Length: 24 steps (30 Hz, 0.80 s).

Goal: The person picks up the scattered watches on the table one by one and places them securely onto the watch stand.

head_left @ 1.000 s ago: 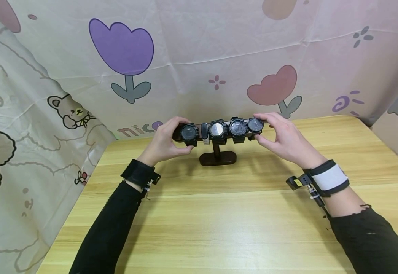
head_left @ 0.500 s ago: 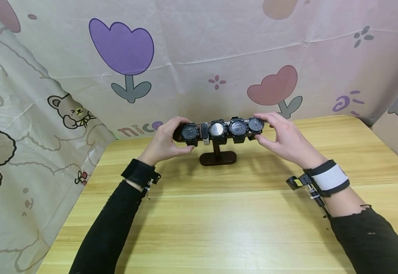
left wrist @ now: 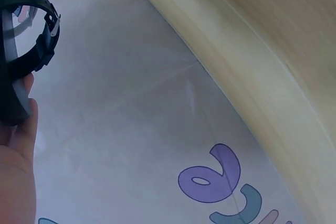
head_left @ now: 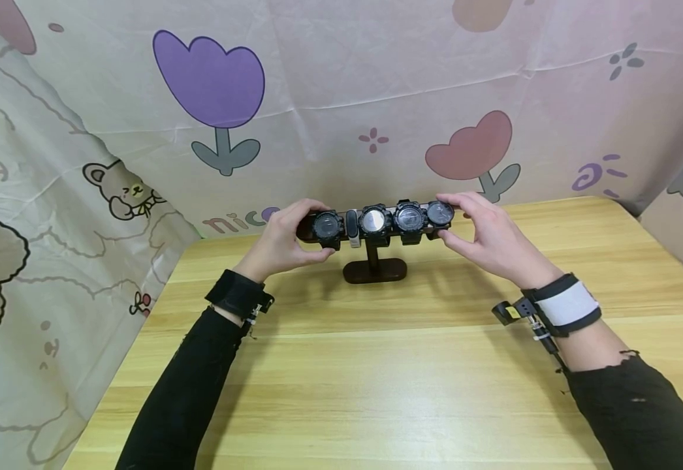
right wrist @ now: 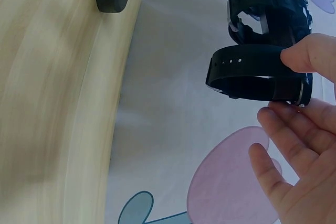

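Note:
A dark brown T-shaped watch stand bears several black wristwatches and a slim fitness band in the head view. My left hand grips the stand's left end, thumb low beside the leftmost watch, fingers behind the bar. The left wrist view has a looped strap hanging past that end. At the right end, my right hand pinches the rightmost watch. Its thumb lies on the looped strap in the right wrist view, and fingertips touch the watch's far side.
The stand is near the back edge of a light wooden table. Behind it hangs a printed cloth with flowers, and another patterned cloth covers the left side. Each wrist wears a strapped camera.

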Tool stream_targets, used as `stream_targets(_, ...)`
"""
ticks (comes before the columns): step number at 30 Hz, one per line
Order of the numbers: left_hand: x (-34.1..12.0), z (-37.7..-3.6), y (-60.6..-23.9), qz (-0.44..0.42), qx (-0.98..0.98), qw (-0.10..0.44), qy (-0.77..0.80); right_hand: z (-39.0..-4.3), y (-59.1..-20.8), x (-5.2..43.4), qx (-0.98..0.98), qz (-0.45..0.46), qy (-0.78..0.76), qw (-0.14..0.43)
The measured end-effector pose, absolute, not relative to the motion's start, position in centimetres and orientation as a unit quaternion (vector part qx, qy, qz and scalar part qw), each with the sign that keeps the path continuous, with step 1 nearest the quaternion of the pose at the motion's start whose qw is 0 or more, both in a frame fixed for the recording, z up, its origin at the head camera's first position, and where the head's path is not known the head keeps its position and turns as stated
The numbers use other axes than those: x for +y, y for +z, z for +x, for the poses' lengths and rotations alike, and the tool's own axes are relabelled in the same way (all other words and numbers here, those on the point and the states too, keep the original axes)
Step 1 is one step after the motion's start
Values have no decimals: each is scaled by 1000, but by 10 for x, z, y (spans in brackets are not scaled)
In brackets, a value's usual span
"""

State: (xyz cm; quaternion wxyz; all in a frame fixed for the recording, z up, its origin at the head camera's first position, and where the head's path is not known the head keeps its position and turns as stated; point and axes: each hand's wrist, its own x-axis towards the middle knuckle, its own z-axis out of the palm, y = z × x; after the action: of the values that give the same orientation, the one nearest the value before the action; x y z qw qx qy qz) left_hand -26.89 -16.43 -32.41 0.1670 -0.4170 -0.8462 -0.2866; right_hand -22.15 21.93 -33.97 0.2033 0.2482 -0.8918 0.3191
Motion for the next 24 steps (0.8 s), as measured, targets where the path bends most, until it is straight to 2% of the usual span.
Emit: stream_targets(24, -163, -270, -323, -418, -850, 162, -278, -221, -339, 220, -892, 250, 317, 203)
